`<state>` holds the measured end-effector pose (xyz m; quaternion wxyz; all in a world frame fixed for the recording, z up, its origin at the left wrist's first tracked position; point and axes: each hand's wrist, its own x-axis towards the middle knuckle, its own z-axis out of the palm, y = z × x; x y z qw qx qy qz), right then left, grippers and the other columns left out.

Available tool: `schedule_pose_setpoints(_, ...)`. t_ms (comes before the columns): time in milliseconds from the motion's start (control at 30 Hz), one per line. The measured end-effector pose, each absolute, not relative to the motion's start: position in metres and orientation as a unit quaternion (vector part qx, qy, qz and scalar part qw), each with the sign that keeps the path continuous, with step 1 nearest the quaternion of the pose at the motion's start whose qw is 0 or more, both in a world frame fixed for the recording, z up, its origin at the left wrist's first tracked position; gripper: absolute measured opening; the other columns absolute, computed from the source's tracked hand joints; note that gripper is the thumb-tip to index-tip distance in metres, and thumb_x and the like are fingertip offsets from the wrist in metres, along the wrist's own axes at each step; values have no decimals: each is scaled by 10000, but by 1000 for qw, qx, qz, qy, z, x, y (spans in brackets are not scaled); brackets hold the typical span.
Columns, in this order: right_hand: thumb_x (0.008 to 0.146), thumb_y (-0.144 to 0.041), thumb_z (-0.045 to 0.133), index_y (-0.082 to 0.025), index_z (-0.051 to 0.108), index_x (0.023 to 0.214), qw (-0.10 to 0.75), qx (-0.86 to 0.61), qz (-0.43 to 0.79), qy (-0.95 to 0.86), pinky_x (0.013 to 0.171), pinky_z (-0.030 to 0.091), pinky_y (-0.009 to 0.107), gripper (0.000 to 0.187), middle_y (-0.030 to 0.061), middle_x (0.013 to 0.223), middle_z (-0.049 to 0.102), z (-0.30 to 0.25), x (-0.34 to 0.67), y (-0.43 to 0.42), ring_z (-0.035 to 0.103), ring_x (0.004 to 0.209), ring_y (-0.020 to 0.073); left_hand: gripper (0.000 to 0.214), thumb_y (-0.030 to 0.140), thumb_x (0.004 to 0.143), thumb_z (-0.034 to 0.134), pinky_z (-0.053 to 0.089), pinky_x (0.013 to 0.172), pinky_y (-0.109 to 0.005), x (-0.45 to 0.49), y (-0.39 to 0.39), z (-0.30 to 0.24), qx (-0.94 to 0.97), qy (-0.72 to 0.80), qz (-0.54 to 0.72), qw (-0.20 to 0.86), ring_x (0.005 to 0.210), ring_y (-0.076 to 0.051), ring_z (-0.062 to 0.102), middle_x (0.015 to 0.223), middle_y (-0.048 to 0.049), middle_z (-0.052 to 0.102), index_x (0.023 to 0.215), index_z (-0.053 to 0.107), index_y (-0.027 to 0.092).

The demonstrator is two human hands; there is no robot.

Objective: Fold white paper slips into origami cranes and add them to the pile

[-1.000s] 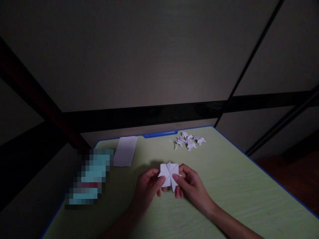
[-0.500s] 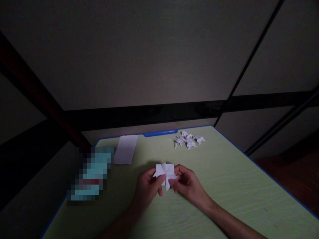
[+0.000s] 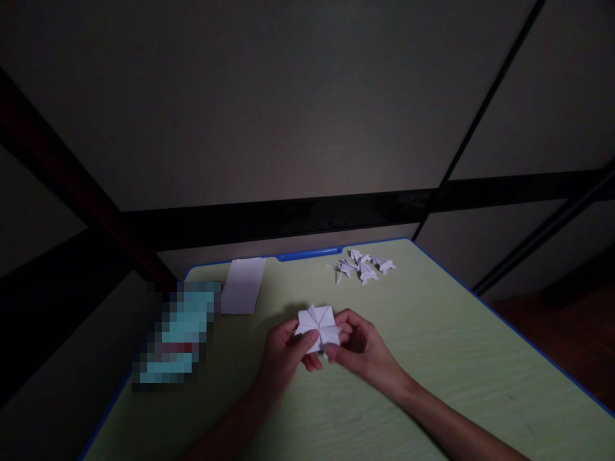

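Left hand (image 3: pixel 283 351) and right hand (image 3: pixel 365 346) closely pinch squarish folded paper (image 3: pixel 323 323), 1 flap pointing toward the worktop's (image 3: pixel 446 346) far edge.

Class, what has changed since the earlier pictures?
The folded paper has shifted left and turned slightly; its near flap shows less. The right hand has moved its thumb to the near edge; the left hand keeps hold. The origami figures and paper sheet stayed put.

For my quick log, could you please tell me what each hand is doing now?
Left hand: closed on the folded white paper, thumb on top.
Right hand: closed on it too, at its right side.
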<state>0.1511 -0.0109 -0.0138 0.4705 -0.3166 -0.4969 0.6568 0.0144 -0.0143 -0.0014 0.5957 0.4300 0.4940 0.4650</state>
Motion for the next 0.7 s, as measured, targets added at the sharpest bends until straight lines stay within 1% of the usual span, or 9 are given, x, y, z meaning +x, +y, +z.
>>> schedule_pose_setpoints(100,586,-243,688,-178,410,687,474,-323,653,-495,469,369,182,303,-58,572,520,-17,150,-11,460,480,56,235,306,573,613,360,354,-187,15,-15,-2,432,496,459,597,337,-88,478,432,16,549,667,562,97)
schedule_pose_setpoints(200,561,-239,694,-177,427,680,480,-338,647,-487,441,349,182,299,-68,532,501,-15,151,-9,431,446,55,260,299,573,615,373,367,-190,14,-15,-3,454,484,450,599,365,-92,502,512,-3,585,732,572,98)
schedule_pose_setpoints(267,561,-222,683,-169,449,663,486,-342,643,-483,442,325,182,261,-68,515,487,-13,153,-9,422,451,58,275,284,570,617,383,378,-186,12,-15,-3,471,472,446,596,416,-99,526,591,-21,609,773,574,103)
schedule_pose_setpoints(367,587,-188,641,-151,487,617,496,-348,640,-473,440,293,179,161,-55,507,488,-11,157,-8,407,456,58,234,277,585,600,404,403,-184,10,-14,-4,485,454,450,596,522,-122,552,646,-36,622,751,572,115)
schedule_pose_setpoints(433,603,-168,616,-140,510,601,498,-348,648,-461,432,278,176,110,-48,497,490,-12,159,-7,391,445,55,196,284,609,576,404,406,-184,9,-13,-6,481,448,459,598,532,-122,545,621,-29,618,719,566,123)
schedule_pose_setpoints(500,610,-157,607,-134,523,603,493,-344,658,-455,430,274,176,88,-41,496,500,-13,160,-6,390,443,56,176,284,623,563,391,396,-182,9,-12,-7,471,452,467,597,498,-111,531,581,-15,605,698,561,125)
schedule_pose_setpoints(633,612,-172,627,-140,510,609,491,-342,656,-460,431,273,178,121,-49,499,482,-14,159,-7,392,447,57,142,256,612,579,376,391,-178,10,-13,-6,462,469,484,577,467,-98,509,534,-2,576,641,550,121)
schedule_pose_setpoints(700,606,-181,640,-145,506,623,494,-337,644,-477,467,300,185,140,-49,528,472,-12,158,-8,410,487,64,136,252,619,577,363,387,-172,9,-13,-4,463,482,495,556,441,-87,481,491,10,549,602,545,121)
